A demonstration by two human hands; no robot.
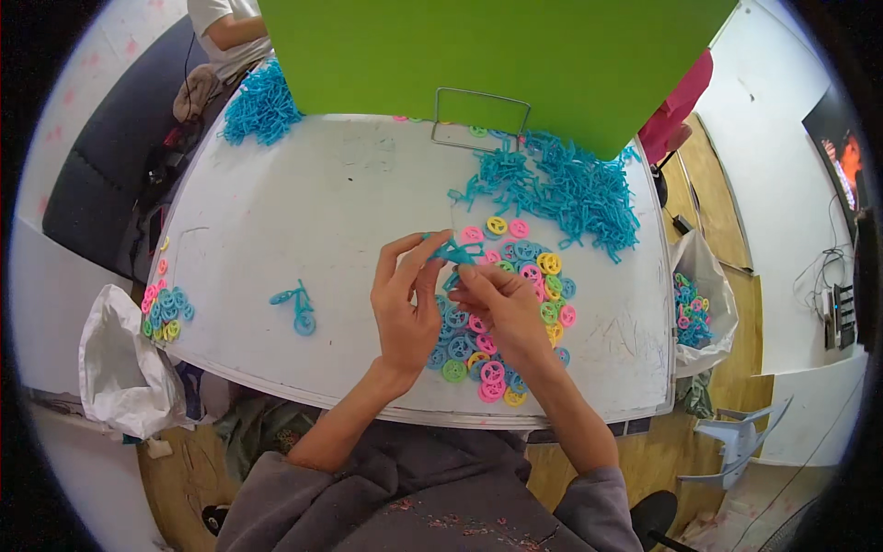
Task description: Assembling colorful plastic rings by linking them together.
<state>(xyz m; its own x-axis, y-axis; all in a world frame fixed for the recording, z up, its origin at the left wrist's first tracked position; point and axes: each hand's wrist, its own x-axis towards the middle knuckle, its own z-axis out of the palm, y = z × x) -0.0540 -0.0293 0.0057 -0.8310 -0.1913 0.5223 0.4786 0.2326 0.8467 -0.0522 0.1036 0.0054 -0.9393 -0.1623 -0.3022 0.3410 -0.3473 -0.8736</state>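
Note:
Over the middle of the white table, my left hand (407, 299) and my right hand (508, 311) meet with fingers closed round a small teal plastic frame piece (453, 250). Fingertips cover part of it, so its full shape is hidden. Below and beside my right hand spreads a pile of small spoked plastic wheels (492, 373) in pink, blue, yellow and green. To the left of my hands lies a teal piece with a blue wheel at its lower end (296, 306). A large heap of teal plastic pieces (589, 198) lies beyond the wheels.
A green board (487, 55) stands across the table's far side, a wire stand (480, 118) before it. Another teal heap (260, 106) lies far left; more wheels (166, 311) sit at the left edge. Bags (129, 363) flank the table. A person's arm (236, 32) shows far left.

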